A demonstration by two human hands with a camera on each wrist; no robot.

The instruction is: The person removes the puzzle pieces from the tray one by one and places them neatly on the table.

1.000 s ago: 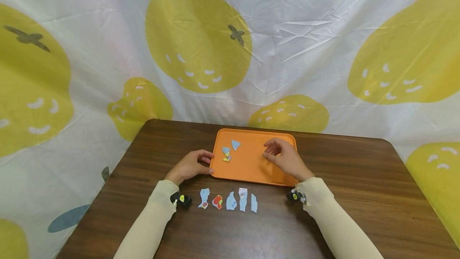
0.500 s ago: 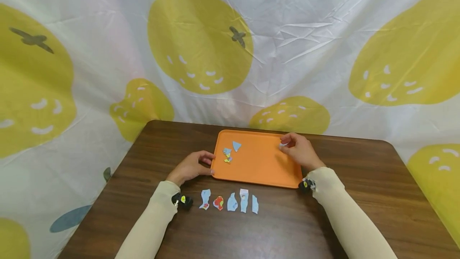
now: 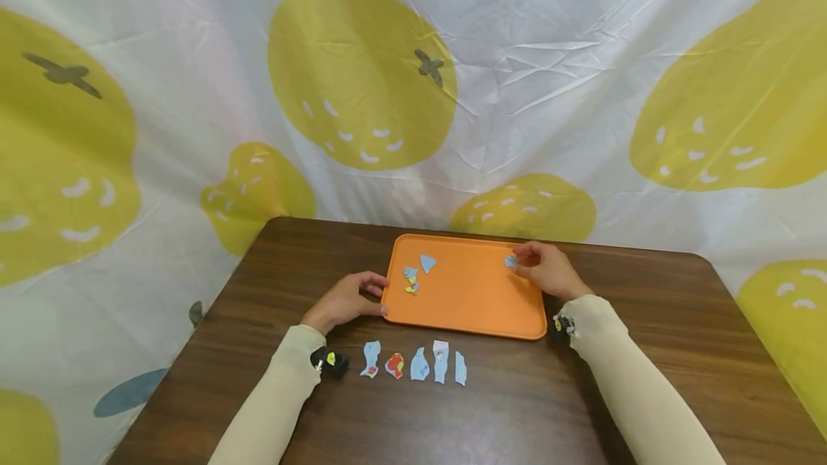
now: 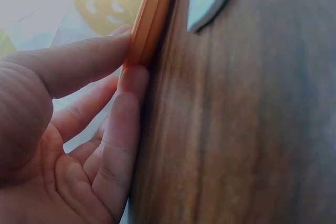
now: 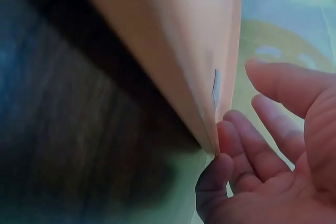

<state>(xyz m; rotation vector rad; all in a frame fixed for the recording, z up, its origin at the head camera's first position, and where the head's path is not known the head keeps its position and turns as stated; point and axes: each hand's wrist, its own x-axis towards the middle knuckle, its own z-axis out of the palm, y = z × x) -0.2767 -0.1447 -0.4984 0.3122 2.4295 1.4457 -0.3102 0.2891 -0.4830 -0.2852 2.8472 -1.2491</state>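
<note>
An orange tray (image 3: 465, 296) lies on the brown table. My left hand (image 3: 342, 301) holds its left edge; in the left wrist view the thumb and fingertips bear on the tray's rim (image 4: 149, 17). Beside the tray's right edge is my right hand (image 3: 549, 270), fingers loosely bent and holding nothing. A small light-blue paper piece (image 3: 510, 262) lies by its fingertips, inside the tray's far right part. The right wrist view shows this piece (image 5: 216, 88) apart from the thumb, and the little finger by the rim. Towards the tray's left lie a blue triangular piece (image 3: 428, 263) and patterned pieces (image 3: 410, 279).
Several torn-looking paper pieces stand in a row on the table in front of the tray, among them a red one (image 3: 395, 365) and a narrow blue one (image 3: 460, 368). A fruit-printed curtain (image 3: 491, 113) hangs behind the table (image 3: 633, 336).
My right hand has moved right across the tray to its right edge and let go of the small blue piece there. My left hand has stayed at the left edge.
</note>
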